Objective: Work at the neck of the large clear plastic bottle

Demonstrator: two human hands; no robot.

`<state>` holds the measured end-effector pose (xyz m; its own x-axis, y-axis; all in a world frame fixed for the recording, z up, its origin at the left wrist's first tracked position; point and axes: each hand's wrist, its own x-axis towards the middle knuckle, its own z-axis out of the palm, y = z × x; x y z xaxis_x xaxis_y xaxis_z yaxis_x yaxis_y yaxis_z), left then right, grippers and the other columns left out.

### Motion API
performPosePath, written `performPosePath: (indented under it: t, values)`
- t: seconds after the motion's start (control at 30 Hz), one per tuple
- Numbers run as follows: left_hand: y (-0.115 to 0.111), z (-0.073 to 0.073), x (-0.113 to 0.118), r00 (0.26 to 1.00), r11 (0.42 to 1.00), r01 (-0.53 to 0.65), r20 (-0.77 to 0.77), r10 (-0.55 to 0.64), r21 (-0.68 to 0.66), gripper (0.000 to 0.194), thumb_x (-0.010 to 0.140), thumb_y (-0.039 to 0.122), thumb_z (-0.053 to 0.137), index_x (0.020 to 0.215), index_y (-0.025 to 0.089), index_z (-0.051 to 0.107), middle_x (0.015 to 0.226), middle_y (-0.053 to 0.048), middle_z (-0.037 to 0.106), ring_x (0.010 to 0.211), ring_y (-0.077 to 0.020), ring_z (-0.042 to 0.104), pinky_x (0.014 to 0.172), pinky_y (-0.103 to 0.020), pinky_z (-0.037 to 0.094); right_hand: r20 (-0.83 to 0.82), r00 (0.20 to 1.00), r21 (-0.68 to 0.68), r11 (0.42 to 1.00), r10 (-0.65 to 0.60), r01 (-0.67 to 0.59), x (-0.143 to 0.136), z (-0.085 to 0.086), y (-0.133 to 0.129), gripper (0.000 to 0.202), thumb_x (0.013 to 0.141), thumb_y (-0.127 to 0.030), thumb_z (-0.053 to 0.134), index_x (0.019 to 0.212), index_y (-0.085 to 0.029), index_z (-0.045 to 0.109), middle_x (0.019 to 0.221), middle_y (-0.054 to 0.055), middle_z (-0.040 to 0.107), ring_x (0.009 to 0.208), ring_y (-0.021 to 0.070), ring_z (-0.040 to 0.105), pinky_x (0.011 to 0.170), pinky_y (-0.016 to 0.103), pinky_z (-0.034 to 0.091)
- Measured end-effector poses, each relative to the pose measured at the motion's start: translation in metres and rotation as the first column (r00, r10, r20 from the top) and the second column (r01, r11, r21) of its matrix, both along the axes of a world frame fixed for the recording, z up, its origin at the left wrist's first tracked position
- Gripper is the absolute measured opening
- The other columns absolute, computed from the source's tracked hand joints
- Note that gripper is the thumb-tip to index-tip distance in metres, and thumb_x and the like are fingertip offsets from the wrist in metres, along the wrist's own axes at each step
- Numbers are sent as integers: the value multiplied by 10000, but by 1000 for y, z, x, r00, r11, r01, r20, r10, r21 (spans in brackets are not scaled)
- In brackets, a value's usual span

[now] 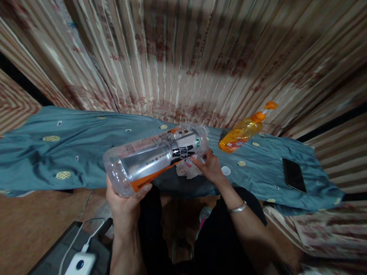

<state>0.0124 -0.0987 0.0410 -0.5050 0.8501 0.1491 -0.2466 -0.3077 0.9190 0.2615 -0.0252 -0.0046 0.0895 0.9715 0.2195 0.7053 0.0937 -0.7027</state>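
Observation:
A large clear plastic bottle with an orange, silver and black label lies tilted across the front of me, its neck toward the upper right. My left hand wraps round its base end. Near the neck, my right hand has its fingers pinched on a crumpled pale tissue at the bottle's underside. A small white cap lies on the teal cloth just right of that hand. Farther right stands an orange pump bottle with yellow-orange liquid.
Teal patterned cloth covers the narrow surface ahead. A black phone lies at its right end. Striped curtains hang behind. At the lower left, a white power bank with a cable rests on a dark box.

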Motion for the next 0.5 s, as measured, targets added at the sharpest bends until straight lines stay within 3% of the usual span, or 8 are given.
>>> performPosePath:
  t: [0.27,0.5]
  values:
    - [1,-1,0,999,1000,4,34,-5,29,791,426,202,946,1142,184,609,1056,-43,681,933,-200,674,880,-314,549,13,1000,7,1000,12,-12,1,-2,-1,598,833,-556,668,1256,-148,555,1073,151,755,968,312,729,829,414,575]
    - [1,-3,-1,1000,1000,-10,4,10,2,800,436,197,936,1167,183,612,1098,-65,688,974,-206,676,892,-316,552,-6,1000,27,999,24,-24,1,-3,-1,702,832,-553,670,1364,-131,492,1181,180,723,1039,328,717,902,460,560]
